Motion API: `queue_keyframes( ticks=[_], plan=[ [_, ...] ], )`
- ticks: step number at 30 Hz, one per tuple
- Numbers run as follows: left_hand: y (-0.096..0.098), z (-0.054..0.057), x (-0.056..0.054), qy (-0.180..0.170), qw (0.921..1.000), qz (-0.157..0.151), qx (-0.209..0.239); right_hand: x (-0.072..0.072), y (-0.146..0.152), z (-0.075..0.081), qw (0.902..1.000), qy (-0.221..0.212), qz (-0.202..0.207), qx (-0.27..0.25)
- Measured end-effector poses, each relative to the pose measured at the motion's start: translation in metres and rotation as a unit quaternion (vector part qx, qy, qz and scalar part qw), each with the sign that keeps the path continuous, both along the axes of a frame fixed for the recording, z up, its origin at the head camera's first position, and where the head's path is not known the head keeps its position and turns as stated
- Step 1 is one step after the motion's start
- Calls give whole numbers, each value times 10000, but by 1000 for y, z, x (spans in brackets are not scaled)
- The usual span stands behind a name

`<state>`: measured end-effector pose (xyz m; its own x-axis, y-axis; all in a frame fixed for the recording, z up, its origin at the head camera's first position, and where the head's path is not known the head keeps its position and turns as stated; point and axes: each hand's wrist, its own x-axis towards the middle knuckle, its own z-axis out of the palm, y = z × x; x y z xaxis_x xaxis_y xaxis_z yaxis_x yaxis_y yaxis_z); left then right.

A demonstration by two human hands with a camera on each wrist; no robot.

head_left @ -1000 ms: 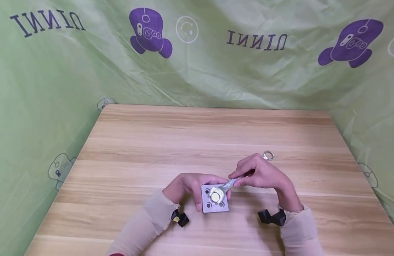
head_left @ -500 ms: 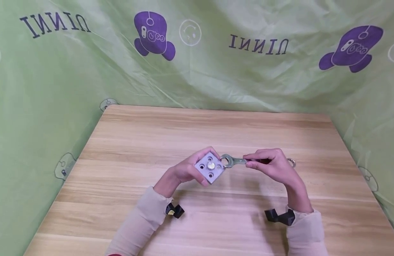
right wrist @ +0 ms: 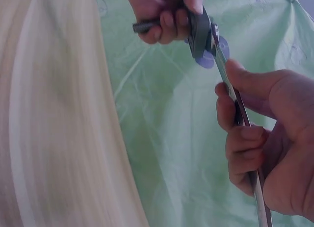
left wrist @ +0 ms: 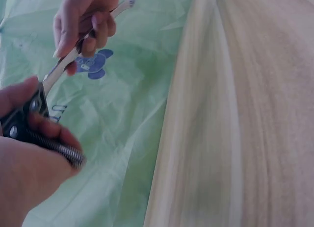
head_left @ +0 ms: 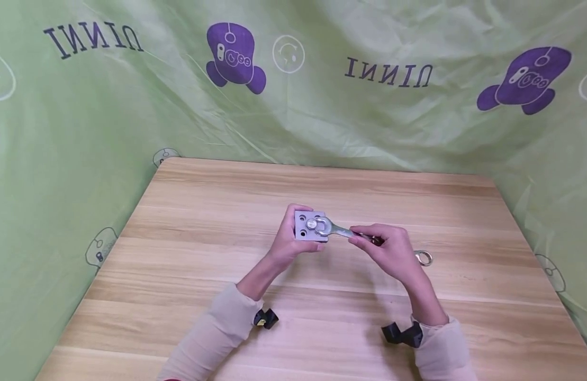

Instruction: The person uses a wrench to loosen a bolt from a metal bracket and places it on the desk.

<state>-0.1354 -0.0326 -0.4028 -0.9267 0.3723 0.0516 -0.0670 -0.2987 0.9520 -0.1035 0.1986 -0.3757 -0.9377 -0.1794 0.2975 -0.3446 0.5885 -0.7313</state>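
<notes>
A light wood-grain table [head_left: 322, 190] lies before a green cloth backdrop [head_left: 293, 116] printed with purple cartoon figures [head_left: 232, 58]; beige sleeves [head_left: 212, 330] bear black wrist mounts [head_left: 409, 335]. The right hand [head_left: 388, 248] grasps, and partly hides, the silver metal wrench [head_left: 341, 231], whose ring end shows beyond it. The left hand [head_left: 286, 244] grips the square grey metal plate [head_left: 310, 236] above the table, its fingers partly covering a dark threaded rod [left wrist: 71, 154]. Half a second earlier, the plate stood corner-up with the wrench's open end at its edge; now it sits nearly square, the open end over its face at the round silver head [head_left: 312, 224]. Whether the jaws are seated cannot be told.
</notes>
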Motion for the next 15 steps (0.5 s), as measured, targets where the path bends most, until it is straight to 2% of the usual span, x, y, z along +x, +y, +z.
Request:
queue_keyframes(
  ticks=[4, 7, 15],
  plan=[
    [3, -1, 1, 187, 9987, 427, -184, 1, -9, -2, 9992, 231, -195, 272],
    [4, -2, 1, 238, 9981, 521, -245, 1, -12, -2, 9983, 365, -206, 399],
    [-2, -3, -2, 242, 9995, 14, -213, 0, -4, -2, 9957, 703, 25, 599]
  ],
)
